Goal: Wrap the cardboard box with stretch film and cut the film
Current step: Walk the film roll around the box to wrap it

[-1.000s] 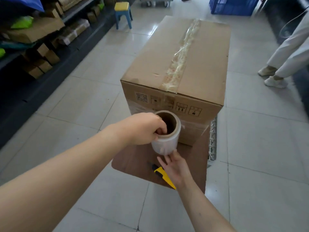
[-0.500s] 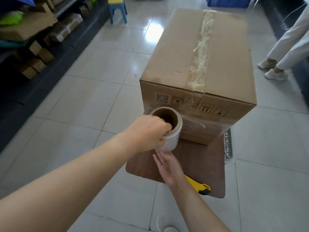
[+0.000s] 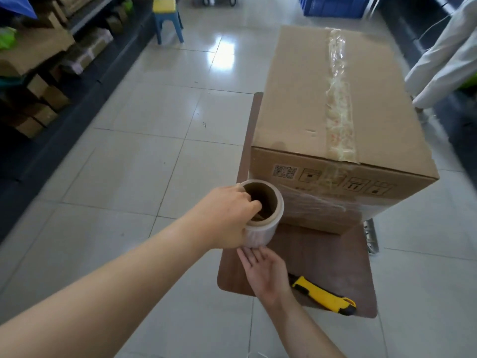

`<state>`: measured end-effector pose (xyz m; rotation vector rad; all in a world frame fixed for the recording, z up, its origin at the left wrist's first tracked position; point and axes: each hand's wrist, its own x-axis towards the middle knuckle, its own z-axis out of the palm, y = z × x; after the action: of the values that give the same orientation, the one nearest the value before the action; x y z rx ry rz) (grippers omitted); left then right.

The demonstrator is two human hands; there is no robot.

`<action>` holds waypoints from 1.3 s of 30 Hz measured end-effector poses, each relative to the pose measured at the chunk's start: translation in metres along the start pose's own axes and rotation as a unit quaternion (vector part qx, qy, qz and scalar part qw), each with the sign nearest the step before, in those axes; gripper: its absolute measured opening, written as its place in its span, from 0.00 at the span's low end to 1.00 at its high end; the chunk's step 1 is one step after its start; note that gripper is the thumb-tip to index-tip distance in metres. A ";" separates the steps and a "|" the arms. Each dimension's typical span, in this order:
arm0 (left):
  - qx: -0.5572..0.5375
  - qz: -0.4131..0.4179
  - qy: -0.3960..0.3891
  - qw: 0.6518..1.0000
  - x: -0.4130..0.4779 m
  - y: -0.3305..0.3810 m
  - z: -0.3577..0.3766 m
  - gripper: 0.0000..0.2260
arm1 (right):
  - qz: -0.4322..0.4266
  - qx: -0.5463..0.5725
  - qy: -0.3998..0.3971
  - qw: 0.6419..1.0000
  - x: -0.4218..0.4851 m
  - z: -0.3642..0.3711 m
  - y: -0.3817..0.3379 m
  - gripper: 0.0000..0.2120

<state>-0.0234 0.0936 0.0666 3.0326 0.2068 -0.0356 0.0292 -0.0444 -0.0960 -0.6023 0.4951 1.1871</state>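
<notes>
A large taped cardboard box [image 3: 309,99] stands on a brown board [image 3: 322,267]. Clear stretch film [image 3: 317,205] runs across the lower part of its near face to a film roll [image 3: 268,223] held upright at the box's near-left corner. My left hand [image 3: 227,215] grips the roll at the top, fingers hooked into its cardboard core. My right hand [image 3: 265,272] is under the roll, fingers spread against its bottom edge. A yellow and black utility knife [image 3: 325,298] lies on the board near my right wrist.
Dark shelving with cardboard boxes [image 3: 38,86] lines the left side. A blue stool with a yellow seat [image 3: 166,16] and a blue crate [image 3: 333,6] stand at the back. A person in white trousers [image 3: 444,60] stands at the right. The floor is light tile [image 3: 129,164].
I have moved left around the box's near end, carrying the roll along the near face toward its left corner. Film now stretches across that face. Both hands kept their hold.
</notes>
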 end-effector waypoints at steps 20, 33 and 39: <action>0.048 0.048 -0.005 0.998 -0.025 -0.073 0.009 0.04 | -0.096 -0.022 0.018 0.995 0.022 0.042 0.063 0.14; 0.006 0.047 -0.033 0.998 0.017 -0.119 -0.009 0.16 | -0.100 0.050 0.022 0.993 0.088 0.085 0.094 0.18; 0.010 0.081 -0.052 0.995 0.044 -0.147 -0.013 0.07 | -0.118 0.019 0.043 0.992 0.113 0.105 0.091 0.29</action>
<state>0.0001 0.2455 0.0639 3.0452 -0.0497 -0.1822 -0.0185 0.1277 -0.1065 -0.6632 0.5034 0.9279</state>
